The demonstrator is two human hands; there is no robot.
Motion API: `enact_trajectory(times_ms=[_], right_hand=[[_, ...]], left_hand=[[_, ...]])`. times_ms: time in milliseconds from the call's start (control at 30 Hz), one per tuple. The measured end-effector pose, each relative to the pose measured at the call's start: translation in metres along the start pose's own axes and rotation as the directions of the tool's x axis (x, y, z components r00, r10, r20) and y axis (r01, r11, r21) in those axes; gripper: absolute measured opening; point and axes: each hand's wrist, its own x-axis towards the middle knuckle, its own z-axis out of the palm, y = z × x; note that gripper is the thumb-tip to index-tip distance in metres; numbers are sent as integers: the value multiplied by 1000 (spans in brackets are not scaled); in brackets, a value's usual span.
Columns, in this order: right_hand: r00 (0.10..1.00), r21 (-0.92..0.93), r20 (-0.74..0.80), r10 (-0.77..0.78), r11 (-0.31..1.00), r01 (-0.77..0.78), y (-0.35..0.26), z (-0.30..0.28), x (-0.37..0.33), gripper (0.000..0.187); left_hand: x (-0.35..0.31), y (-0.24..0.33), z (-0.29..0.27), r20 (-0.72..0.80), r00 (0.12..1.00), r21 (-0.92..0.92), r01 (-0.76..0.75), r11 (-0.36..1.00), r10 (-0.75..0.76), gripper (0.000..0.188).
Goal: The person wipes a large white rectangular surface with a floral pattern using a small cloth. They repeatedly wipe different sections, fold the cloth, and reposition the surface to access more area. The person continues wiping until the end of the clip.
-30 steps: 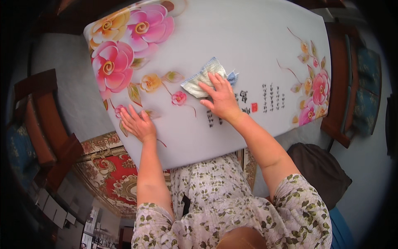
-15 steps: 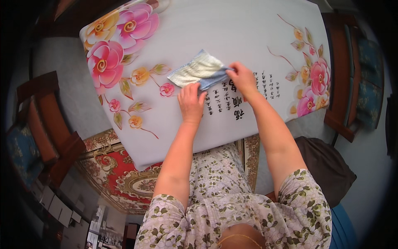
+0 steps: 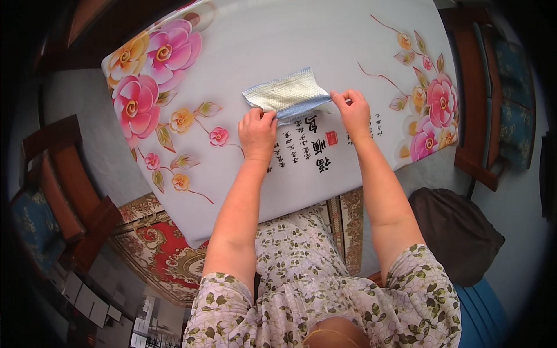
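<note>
Hold: While your left hand (image 3: pixel 257 133) closes its fingers on the near left part of the cloth (image 3: pixel 290 93), your right hand (image 3: pixel 352 113) pinches the near right corner between thumb and fingertips.
Spread: Both hands are narrow on the fabric, and the piece stretches between them, a little slanted, higher toward your right.
Cloth: It is cream-white and textured, with a blue band along its near edge; a bluish layer shows below that band, next to your left fingers. You have it over the middle of the surface (image 3: pixel 301 35); whether its underside touches there, I cannot tell.
Surface: Pale grey-white, it carries black brush characters (image 3: pixel 319 145) just on the near side of the cloth, with a red square seal (image 3: pixel 331 138) to their right.
Printed flowers: A large pink bloom (image 3: pixel 136 107) sits at the left, and a spray of pink and yellow blossoms (image 3: pixel 442 101) runs along the right.
Seats: To your left stands a dark wooden chair (image 3: pixel 67 185) with a blue cushion (image 3: pixel 35 214); to your right, a wooden settee (image 3: pixel 474 110) with blue patterned cushions (image 3: pixel 516 133).
Near side: A red and beige rug (image 3: pixel 156 249) lies at your left, and a dark brown covered bundle (image 3: pixel 455 235) at your right, above something blue and ridged (image 3: pixel 478 313).
</note>
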Motion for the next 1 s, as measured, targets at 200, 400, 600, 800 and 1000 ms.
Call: enact_trajectory(times_ms=[200, 400, 600, 800, 1000], right_hand=[[978, 450, 189, 87, 878, -165, -11, -12, 4, 34], [935, 714, 355, 6, 644, -275, -52, -34, 15, 35], [967, 874, 125, -222, 486, -2, -100, -66, 41, 20], [940, 888, 18, -339, 438, 141, -109, -113, 9, 14], [932, 746, 312, -183, 655, -121, -50, -97, -50, 10]], left_hand=[[4, -13, -9, 59, 990, -11, -127, 992, 127, 10], [44, -11, -43, -234, 972, -317, -80, 945, 4, 16], [102, 24, -114, -219, 963, -652, -26, 758, -156, 12], [89, 43, -160, -387, 910, -712, -194, 675, -147, 18], [2, 23, -149, -153, 985, -512, -146, 847, 77, 20]])
